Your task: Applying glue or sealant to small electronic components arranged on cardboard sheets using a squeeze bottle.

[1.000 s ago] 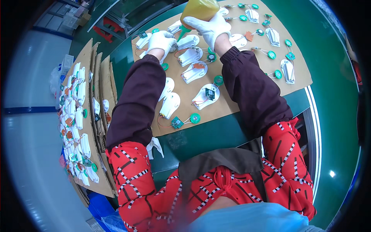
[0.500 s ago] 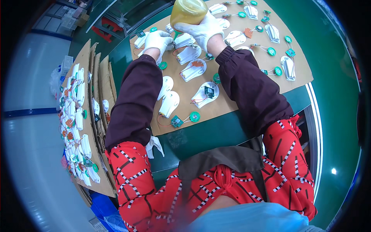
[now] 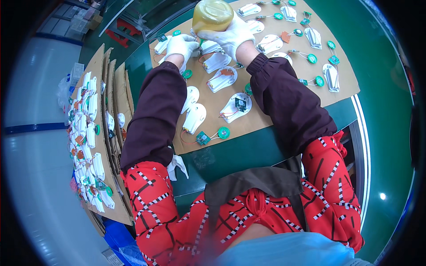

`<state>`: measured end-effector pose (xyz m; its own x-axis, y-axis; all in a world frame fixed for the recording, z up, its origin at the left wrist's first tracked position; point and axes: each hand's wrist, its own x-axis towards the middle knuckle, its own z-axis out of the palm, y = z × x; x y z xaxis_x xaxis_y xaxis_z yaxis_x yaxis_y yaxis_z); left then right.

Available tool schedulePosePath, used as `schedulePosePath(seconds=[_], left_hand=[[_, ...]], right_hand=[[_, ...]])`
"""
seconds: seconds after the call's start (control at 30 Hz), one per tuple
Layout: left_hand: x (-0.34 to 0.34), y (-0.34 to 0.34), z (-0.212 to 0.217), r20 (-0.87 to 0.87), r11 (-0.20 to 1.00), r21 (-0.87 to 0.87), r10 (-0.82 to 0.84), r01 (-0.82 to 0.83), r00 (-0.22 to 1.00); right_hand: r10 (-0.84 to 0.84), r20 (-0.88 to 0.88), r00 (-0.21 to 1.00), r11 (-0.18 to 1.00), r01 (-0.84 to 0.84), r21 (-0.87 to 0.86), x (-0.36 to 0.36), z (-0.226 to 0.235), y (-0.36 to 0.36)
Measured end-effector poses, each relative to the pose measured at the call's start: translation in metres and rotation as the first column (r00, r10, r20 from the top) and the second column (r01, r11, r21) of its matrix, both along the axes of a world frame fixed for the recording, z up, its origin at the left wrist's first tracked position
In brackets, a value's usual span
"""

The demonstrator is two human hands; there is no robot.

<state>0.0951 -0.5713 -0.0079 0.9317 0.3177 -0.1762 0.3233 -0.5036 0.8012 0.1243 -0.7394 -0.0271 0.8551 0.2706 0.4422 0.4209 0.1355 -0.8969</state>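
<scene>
My right hand (image 3: 230,39), in a white glove, is wrapped round a squeeze bottle of yellowish fluid (image 3: 213,15) at the far side of the cardboard sheet. The bottle's base faces up and its nozzle end is mostly hidden behind the hand. To its left, my gloved left hand (image 3: 181,47) has its fingers drawn together at a white plastic housing, and what they pinch is hidden. Just nearer lie white housings (image 3: 216,61) with red wires. Another housing (image 3: 236,107) carries a small circuit board (image 3: 240,104). A green round speaker (image 3: 223,132) lies at the near edge.
The brown cardboard sheet (image 3: 262,116) lies on a dark green table (image 3: 239,148), with more wired housings (image 3: 330,77) along its right side. At left, upright cardboard sheets (image 3: 108,164) bear several similar parts. A white scrap (image 3: 177,167) lies by my left sleeve.
The bottle and my right hand have shifted slightly left, and the bottle is tilted a little differently. My left hand stays in nearly the same place.
</scene>
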Motion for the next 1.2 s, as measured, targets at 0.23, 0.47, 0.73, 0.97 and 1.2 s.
schedulePosePath(seconds=[0.23,0.47,0.73,0.97,1.2], left_hand=[[0.006,0.015,-0.015,0.031,0.997,0.072,0.012,-0.014,0.999],[0.004,0.010,-0.011,0.020,0.994,0.105,0.024,-0.026,1.000],[0.000,0.006,-0.006,0.018,0.996,0.089,0.014,-0.016,1.000],[-0.002,0.002,-0.004,0.020,0.998,0.057,0.025,-0.026,1.000],[-0.001,0.008,-0.009,0.044,0.995,0.098,0.002,-0.006,0.999]], right_hand=[[-0.013,0.035,0.999,1.000,0.012,0.014,-0.006,0.008,-0.001],[0.052,-0.055,0.997,0.995,-0.047,0.091,-0.003,0.008,-0.006],[-0.008,-0.026,1.000,0.999,0.009,0.045,-0.004,0.008,-0.006],[0.013,-0.057,0.998,0.994,-0.007,0.112,0.000,0.005,-0.006],[-0.005,-0.023,1.000,0.998,0.007,0.055,-0.001,0.003,-0.003]])
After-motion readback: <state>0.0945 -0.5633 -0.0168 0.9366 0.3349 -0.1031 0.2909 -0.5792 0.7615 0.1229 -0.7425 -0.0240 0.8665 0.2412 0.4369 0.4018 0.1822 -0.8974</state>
